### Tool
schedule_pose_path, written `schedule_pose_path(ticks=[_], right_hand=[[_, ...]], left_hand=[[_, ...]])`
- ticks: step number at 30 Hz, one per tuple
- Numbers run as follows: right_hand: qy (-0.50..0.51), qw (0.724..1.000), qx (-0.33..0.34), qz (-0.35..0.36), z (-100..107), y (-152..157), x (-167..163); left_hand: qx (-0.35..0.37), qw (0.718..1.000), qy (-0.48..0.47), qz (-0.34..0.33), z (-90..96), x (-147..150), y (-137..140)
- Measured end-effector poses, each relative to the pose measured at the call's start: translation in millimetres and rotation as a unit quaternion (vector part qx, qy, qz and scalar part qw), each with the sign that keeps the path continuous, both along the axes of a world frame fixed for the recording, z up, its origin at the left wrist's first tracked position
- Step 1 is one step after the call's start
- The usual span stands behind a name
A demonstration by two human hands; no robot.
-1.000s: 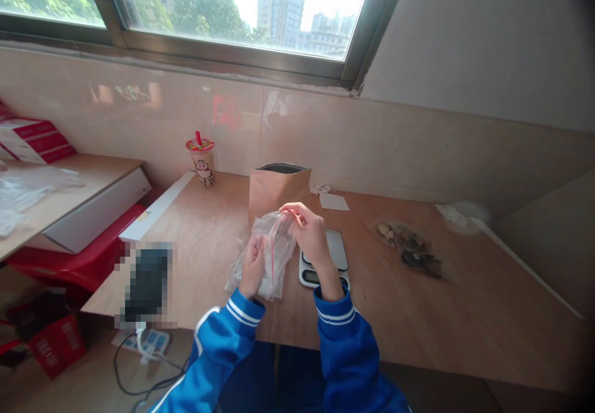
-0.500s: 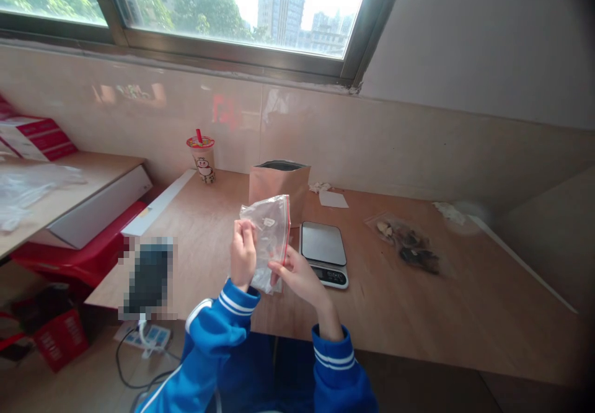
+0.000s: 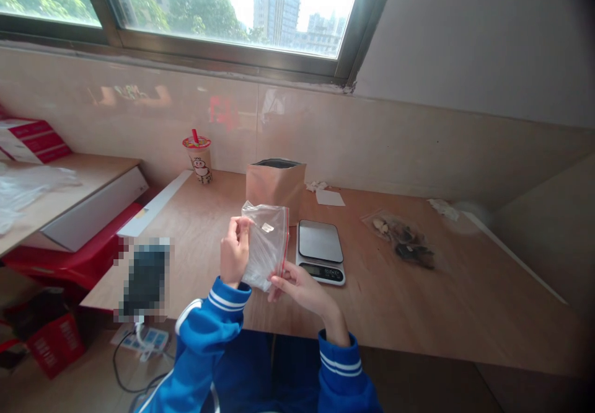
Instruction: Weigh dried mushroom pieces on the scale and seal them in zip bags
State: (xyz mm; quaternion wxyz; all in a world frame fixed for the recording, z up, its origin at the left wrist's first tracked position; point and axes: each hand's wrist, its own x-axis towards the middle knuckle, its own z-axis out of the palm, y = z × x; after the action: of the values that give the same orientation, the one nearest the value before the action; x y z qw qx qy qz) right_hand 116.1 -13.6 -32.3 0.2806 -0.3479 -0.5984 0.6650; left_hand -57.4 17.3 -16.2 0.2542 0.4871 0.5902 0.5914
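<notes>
A clear zip-lock bag (image 3: 266,245) with a red seal line is stretched between my two hands above the table's near edge. My left hand (image 3: 235,248) pinches its left side, fingers closed. Lower down, my right hand (image 3: 300,286) grips the bag's right side by the red seal strip. A small white label shows on the plastic. Just behind the bag stands an upright brown paper pouch (image 3: 274,183), its top open and its inside dark. To the right of the bag lies a white kitchen scale (image 3: 320,248) with a metal plate and a dark display.
A clear bag of dark and pale pieces (image 3: 402,239) lies right of the scale. At the back left stands a drink cup (image 3: 199,162) with a red straw. A blurred-out dark object (image 3: 144,276) with a cable lies at the left edge. White paper (image 3: 330,198) lies behind the scale.
The zip-lock bag now faces me more broadly and is spread flatter. My left hand has shifted slightly left, and my right hand has moved a little lower.
</notes>
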Motion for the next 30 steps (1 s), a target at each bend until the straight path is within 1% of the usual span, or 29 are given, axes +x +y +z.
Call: schedule_pose_path(ticks=[2,3,5,8,11,13,14,18,21,24,27,28,29,30], right_hand=[[-0.011,1.0,0.009,-0.014,-4,0,5],[-0.012,0.999,0.019,-0.036,-5,1,7],[-0.004,0.993,0.048,-0.109,-5,3,8],[0.006,0.968,0.08,-0.237,0,8,-1],[0.01,0.947,0.083,-0.309,3,13,-18],[0.027,0.944,0.081,-0.32,2,14,-28],[0.04,0.945,0.078,-0.314,1,15,-31],[0.081,0.962,0.052,-0.254,-3,13,-32],[0.082,0.967,0.046,-0.235,-5,12,-27],[0.065,0.97,0.042,-0.229,-7,11,-21],[0.041,0.976,0.053,-0.208,-12,11,-7],[0.026,0.974,0.064,-0.215,-14,11,2],[0.008,0.967,0.081,-0.24,-17,12,13],[-0.012,0.955,0.101,-0.28,-21,14,27]], left_hand=[[0.012,0.999,-0.009,-0.035,-1.1,1,-2],[0.017,0.999,-0.013,-0.045,-2.2,2,-3],[0.022,0.998,-0.015,-0.048,-5.7,4,-7],[0.022,0.999,0.0,-0.041,-12.8,9,-14],[0.02,0.999,0.004,-0.05,-17.7,13,-20],[0.017,0.998,0.002,-0.053,-18.3,14,-23],[0.014,0.999,-0.001,-0.051,-17.8,13,-24],[-0.012,0.999,-0.024,-0.035,-13.7,10,-27],[-0.038,0.997,-0.053,-0.045,-13.3,9,-26],[-0.057,0.991,-0.099,-0.063,-19.8,7,-20],[-0.073,0.989,-0.112,-0.061,-32.5,1,-5],[-0.08,0.99,-0.107,-0.052,-37.2,-2,1],[-0.088,0.991,-0.098,-0.033,-41.7,-6,6],[-0.101,0.992,-0.077,-0.018,-45.9,-10,11]])
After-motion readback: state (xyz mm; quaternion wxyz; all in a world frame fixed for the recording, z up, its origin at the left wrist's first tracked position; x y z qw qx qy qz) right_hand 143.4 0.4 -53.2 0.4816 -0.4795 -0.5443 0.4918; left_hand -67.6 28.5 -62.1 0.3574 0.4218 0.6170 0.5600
